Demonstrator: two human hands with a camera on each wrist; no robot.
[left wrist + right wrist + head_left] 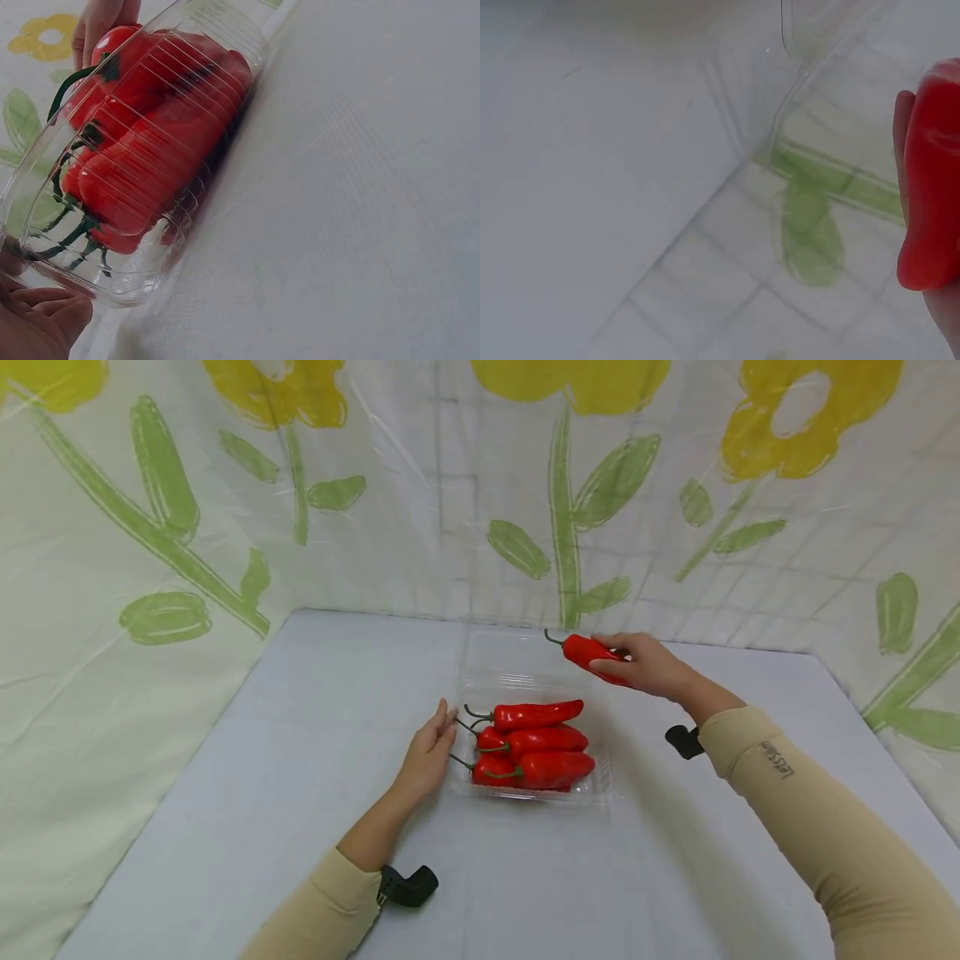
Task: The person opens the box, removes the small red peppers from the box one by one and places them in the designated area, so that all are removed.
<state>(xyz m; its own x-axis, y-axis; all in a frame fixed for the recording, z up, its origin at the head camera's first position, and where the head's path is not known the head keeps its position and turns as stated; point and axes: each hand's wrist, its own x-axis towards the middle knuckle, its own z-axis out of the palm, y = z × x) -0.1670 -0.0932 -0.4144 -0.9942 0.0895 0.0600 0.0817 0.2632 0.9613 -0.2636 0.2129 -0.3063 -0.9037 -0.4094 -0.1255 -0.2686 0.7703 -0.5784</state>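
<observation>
A clear plastic clamshell container [135, 289] stands on the table with its lid [498, 653] folded back. Inside it lie several red chili peppers [543, 742] with green stems pointing left, some stems sticking out over the rim. At the container's left end, my left hand [429, 752] holds the edge with curled fingers. My right hand [648, 666] grips another red pepper [585, 656] above the lid's right side, its stem pointing left. In the right wrist view this pepper [934, 172] lies along the fingers at the right edge.
The white table [300, 793] ends at the back against a hanging cloth [405, 527] printed with yellow flowers and green leaves. Black wrist cameras [408, 887] jut out from both sleeves.
</observation>
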